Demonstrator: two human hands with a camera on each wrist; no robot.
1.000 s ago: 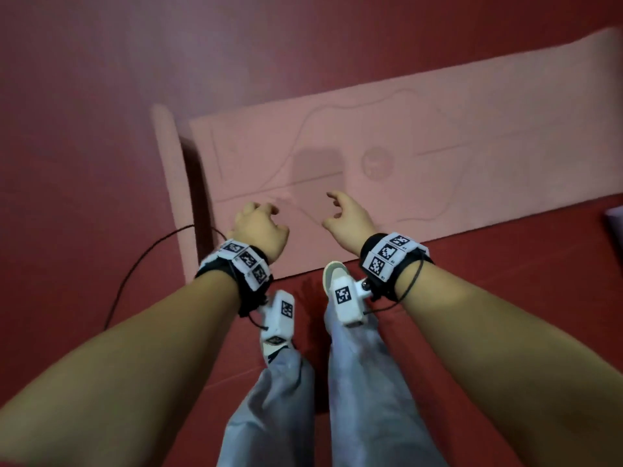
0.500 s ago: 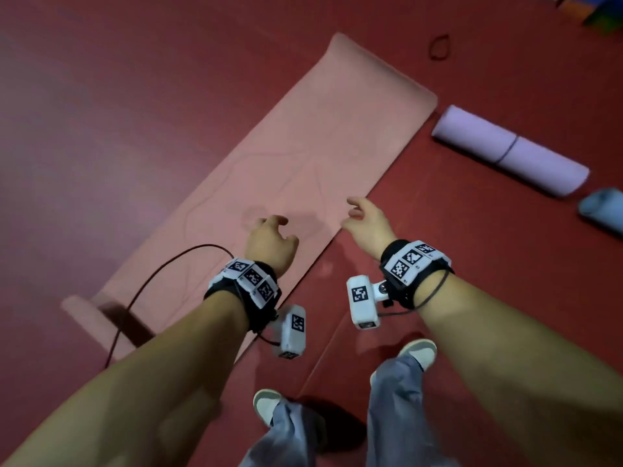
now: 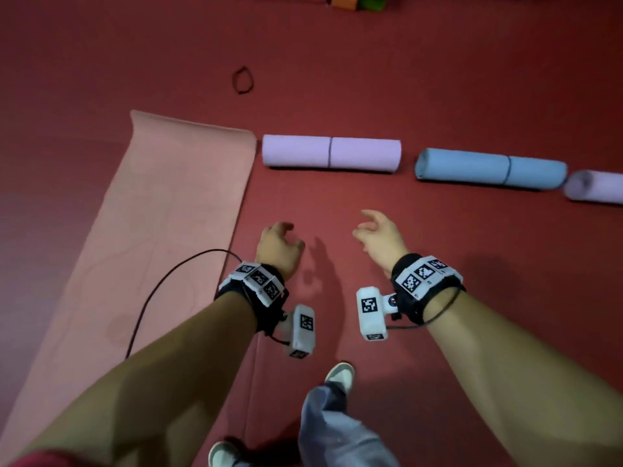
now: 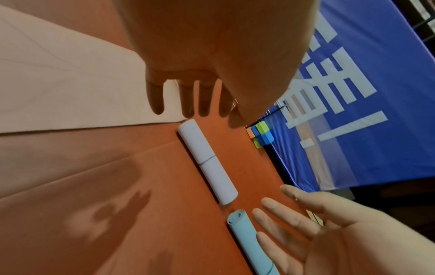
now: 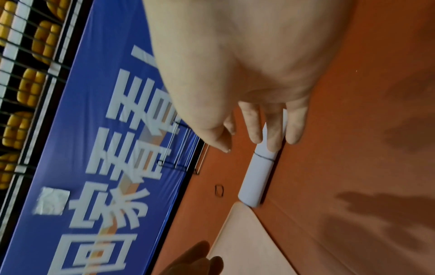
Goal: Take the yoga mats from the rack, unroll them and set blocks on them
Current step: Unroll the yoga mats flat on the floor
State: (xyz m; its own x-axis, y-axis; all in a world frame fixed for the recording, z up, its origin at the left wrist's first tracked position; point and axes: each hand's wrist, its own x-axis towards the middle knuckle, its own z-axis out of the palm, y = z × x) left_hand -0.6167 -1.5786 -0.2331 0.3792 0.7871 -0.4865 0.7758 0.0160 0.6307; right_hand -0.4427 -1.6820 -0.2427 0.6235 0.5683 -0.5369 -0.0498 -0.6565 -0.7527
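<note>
On the red floor [image 3: 438, 79], the lilac rolled mat [image 3: 330, 153] is bound by a band. The left hand [image 3: 278, 246] and right hand [image 3: 379, 235] are held loosely spread, nothing gripped. If unrolled askew, the pink mat [image 3: 161, 230] beside it could be overlapped.

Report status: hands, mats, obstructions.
Left hand and right hand empty, open above floor. Pink mat unrolled; lilac mat and blue mat rolled, banded. Nothing between hands and lilac mat.

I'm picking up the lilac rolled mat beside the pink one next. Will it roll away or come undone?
The lilac rolled mat is a cylinder on flat floor, so a nudge would likely roll it. A dark band rings its middle, so it probably stays rolled when lifted.
</note>
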